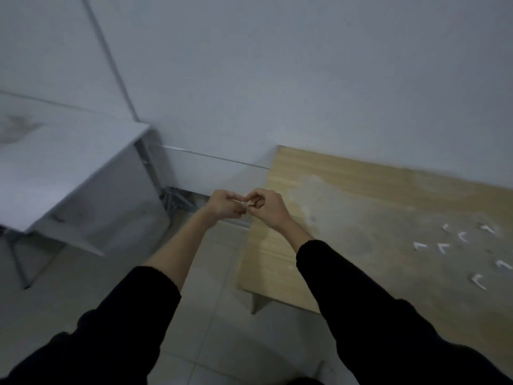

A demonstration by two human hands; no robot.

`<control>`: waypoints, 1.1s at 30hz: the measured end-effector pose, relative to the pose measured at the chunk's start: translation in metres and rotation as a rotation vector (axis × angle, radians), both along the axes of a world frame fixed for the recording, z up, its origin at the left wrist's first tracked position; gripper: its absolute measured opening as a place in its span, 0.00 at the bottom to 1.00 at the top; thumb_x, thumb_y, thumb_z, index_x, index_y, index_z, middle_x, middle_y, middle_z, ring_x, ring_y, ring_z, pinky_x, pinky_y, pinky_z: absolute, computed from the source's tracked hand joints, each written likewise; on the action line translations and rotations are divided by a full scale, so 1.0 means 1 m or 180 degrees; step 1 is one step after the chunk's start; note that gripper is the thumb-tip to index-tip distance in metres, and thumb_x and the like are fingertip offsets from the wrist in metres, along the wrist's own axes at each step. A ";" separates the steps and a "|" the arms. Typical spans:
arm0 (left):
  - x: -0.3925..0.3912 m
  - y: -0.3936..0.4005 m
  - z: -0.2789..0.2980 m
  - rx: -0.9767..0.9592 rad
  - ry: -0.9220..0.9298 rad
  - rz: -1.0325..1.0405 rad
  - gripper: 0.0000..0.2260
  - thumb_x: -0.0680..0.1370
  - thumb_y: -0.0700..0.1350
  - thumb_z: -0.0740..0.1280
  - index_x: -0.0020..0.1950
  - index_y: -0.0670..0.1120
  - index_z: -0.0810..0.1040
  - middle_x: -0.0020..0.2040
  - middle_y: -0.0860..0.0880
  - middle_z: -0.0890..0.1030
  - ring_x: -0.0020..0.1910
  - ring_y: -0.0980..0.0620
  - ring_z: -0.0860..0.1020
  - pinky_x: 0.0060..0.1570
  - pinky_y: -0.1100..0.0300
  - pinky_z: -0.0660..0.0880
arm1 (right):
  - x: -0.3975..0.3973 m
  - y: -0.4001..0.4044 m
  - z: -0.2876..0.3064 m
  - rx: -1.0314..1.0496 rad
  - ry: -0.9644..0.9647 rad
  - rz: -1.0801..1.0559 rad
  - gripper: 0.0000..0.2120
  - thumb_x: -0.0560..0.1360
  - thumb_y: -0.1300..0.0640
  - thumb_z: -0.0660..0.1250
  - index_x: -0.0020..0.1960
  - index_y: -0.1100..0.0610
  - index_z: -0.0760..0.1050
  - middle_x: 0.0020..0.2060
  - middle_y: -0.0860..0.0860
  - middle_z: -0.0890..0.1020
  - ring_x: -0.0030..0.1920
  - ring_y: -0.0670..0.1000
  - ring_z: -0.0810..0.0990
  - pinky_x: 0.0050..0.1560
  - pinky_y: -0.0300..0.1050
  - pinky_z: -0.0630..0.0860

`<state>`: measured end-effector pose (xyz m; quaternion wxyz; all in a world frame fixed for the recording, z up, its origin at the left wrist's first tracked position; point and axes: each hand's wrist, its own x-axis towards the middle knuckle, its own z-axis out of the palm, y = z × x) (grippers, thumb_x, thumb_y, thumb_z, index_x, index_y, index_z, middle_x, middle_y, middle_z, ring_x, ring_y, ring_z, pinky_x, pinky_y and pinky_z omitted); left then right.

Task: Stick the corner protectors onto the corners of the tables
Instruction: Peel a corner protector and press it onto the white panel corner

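Note:
My left hand (223, 204) and my right hand (268, 207) meet in mid-air over the gap between two tables, both pinching one small pale corner protector (245, 203) between their fingertips. The piece is mostly hidden by my fingers. To the right lies the wooden table (347, 218), with its left edge just under my right hand. Several white L-shaped corner protectors (444, 247) lie loose on its right part. A white table (69, 168) stands to the left.
A grey-white wall runs behind both tables. Grey floor tiles (211, 315) fill the gap between them, where I stand. The white table's metal legs (172, 201) show near the wall. My black sleeves cover both forearms low in view.

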<state>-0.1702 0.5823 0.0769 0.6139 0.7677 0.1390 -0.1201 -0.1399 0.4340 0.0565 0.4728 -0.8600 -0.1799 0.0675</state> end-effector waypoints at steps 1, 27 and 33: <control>-0.012 0.026 0.003 0.0064 0.0018 0.0011 0.05 0.73 0.31 0.68 0.42 0.40 0.78 0.31 0.47 0.80 0.30 0.53 0.78 0.29 0.68 0.76 | -0.006 0.027 0.001 -0.0072 -0.0107 0.0071 0.05 0.68 0.65 0.73 0.43 0.62 0.82 0.35 0.55 0.82 0.30 0.40 0.74 0.36 0.36 0.73; -0.121 0.600 -0.006 0.0960 -0.0396 0.2201 0.06 0.73 0.40 0.70 0.49 0.42 0.78 0.37 0.46 0.80 0.41 0.46 0.80 0.44 0.53 0.79 | -0.041 0.655 -0.005 0.0251 0.0539 0.1524 0.09 0.75 0.56 0.67 0.47 0.61 0.82 0.37 0.52 0.82 0.40 0.53 0.82 0.51 0.56 0.80; -0.059 0.705 -0.004 0.1188 -0.0476 0.2162 0.11 0.70 0.41 0.74 0.50 0.41 0.79 0.40 0.46 0.80 0.37 0.49 0.80 0.45 0.53 0.80 | 0.009 0.748 -0.002 0.0363 0.0720 0.1191 0.10 0.75 0.54 0.67 0.45 0.60 0.82 0.36 0.51 0.82 0.37 0.51 0.81 0.48 0.53 0.80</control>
